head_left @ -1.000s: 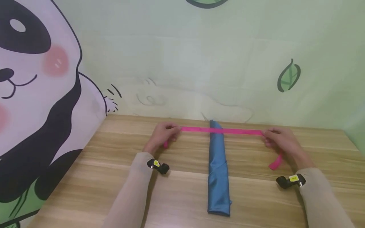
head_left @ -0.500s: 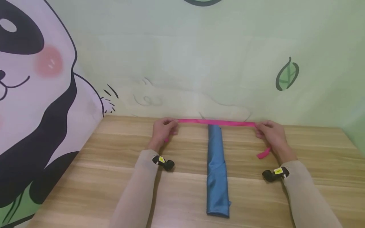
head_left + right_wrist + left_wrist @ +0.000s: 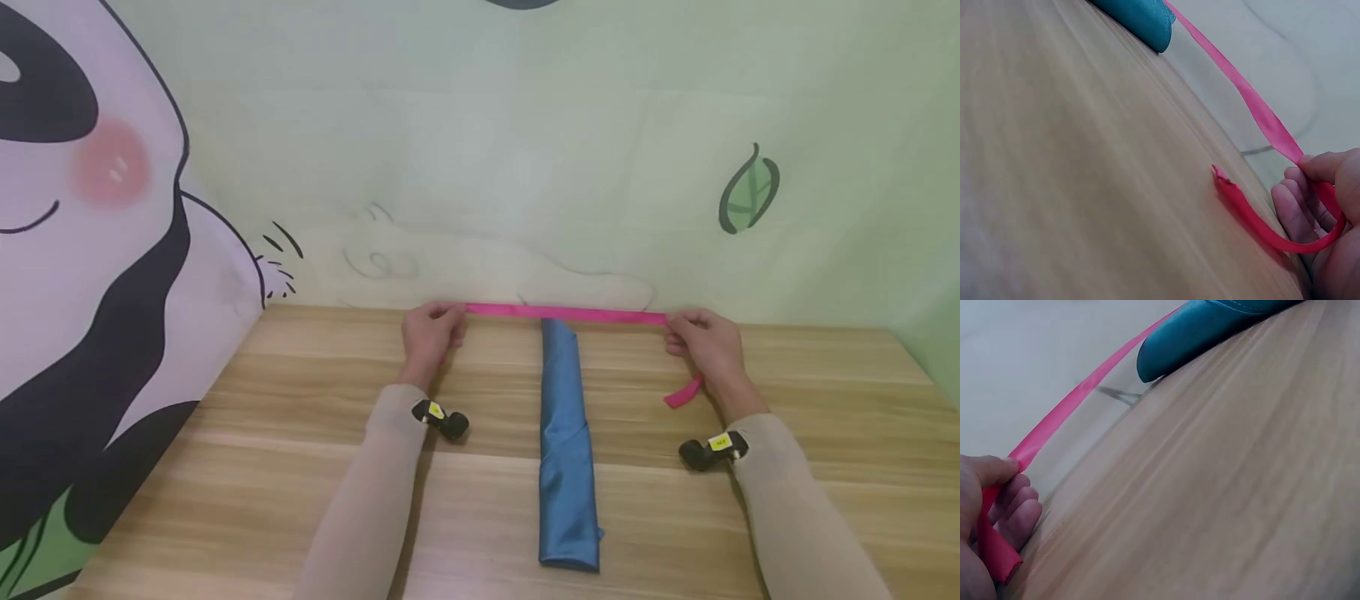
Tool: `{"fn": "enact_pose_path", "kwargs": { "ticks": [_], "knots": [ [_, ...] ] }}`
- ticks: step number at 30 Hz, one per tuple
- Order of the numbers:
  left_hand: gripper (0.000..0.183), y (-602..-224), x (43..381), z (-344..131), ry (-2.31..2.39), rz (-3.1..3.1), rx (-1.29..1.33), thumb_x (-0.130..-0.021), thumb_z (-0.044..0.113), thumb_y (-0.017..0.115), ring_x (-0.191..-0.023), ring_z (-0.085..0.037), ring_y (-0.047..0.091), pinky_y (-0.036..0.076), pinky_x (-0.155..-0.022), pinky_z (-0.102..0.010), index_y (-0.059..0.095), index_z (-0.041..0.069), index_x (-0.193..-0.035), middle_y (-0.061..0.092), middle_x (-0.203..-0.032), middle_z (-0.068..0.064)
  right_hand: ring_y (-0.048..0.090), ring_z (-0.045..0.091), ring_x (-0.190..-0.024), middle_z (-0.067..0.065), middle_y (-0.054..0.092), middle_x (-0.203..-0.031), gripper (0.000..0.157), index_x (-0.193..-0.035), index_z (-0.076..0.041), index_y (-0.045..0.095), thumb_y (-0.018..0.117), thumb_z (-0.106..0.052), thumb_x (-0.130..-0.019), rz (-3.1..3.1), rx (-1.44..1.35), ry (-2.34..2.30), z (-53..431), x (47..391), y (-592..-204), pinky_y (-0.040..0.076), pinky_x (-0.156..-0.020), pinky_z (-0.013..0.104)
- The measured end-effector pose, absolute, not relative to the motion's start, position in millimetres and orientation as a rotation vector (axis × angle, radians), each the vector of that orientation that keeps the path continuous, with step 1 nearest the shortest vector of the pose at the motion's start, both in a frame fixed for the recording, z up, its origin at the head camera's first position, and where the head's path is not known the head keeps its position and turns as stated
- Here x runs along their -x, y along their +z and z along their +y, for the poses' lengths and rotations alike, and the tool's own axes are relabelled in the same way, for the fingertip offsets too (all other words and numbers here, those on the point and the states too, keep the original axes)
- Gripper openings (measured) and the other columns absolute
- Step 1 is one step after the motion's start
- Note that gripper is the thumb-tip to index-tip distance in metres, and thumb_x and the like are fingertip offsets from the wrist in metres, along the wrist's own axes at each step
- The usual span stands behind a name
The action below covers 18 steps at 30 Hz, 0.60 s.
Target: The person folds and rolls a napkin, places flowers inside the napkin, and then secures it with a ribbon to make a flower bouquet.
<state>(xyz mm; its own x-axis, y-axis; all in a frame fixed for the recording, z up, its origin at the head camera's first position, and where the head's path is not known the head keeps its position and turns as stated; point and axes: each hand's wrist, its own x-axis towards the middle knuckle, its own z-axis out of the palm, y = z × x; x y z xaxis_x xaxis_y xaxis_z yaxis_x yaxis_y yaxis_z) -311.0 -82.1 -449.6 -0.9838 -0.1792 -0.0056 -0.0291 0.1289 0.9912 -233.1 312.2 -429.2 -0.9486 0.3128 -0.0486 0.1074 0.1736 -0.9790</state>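
A pink ribbon (image 3: 525, 312) is stretched straight across the far end of the table between both hands. My left hand (image 3: 431, 336) pinches it between thumb and finger, and a short end hangs below the palm in the left wrist view. My right hand (image 3: 708, 343) pinches the other side; its loose tail (image 3: 1254, 222) curls down, with a frayed tip. Between the hands lies a long, narrow, folded blue satiny cloth bundle (image 3: 567, 450), pointing away from me. Its far tip (image 3: 1169, 353) is just short of the ribbon, and neither hand touches the bundle.
The wood-grain table (image 3: 480, 517) ends at a pale green wall (image 3: 465, 150) close behind the ribbon. A panda drawing (image 3: 127, 250) and a leaf drawing (image 3: 750, 190) decorate the wall. Black wrist cameras sit on both sleeves.
Both hands have moved the taut ribbon farther away, from across the bundle's upper part to beyond its far tip. The right hand has also come slightly inward. The bundle stays in place.
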Motion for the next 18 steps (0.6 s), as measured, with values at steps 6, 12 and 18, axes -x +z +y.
{"fn": "enact_pose_path", "kwargs": {
  "ticks": [6,12,18],
  "knots": [
    [0.018,-445.7,311.6,-77.7,-1.939,-2.269,-0.287,-0.094,0.023,0.083,-0.058,-0.011,0.066,0.057,-0.053,-0.024,0.082,0.008,-0.104,0.074,-0.080,-0.009,0.070,0.003,-0.077,-0.005,0.071,-0.091,0.036,-0.126,0.008,0.061,0.065,-0.022,-0.107,-2.289,0.454,1.802,308.6,235.3,-429.7,0.060,-0.078,0.023],
    [0.015,-443.8,311.3,-76.6,-1.877,-2.289,-0.392,-0.095,0.026,0.082,-0.054,-0.011,0.064,0.053,-0.048,-0.022,0.083,0.013,-0.103,0.074,-0.079,-0.007,0.070,0.004,-0.078,0.005,0.071,-0.100,0.035,-0.126,0.008,0.061,0.065,-0.022,-0.108,-2.303,0.455,1.761,303.5,238.0,-429.8,0.060,-0.079,0.023],
    [0.013,-443.4,309.9,-76.1,-1.857,-2.280,-0.365,-0.095,0.023,0.082,-0.055,-0.011,0.063,0.055,-0.050,-0.024,0.082,0.010,-0.098,0.074,-0.078,-0.007,0.070,0.004,-0.075,0.000,0.072,-0.092,0.031,-0.123,0.008,0.063,0.065,-0.019,-0.107,-2.278,0.459,1.759,300.8,238.4,-427.5,0.060,-0.076,0.023]
  ]
}}
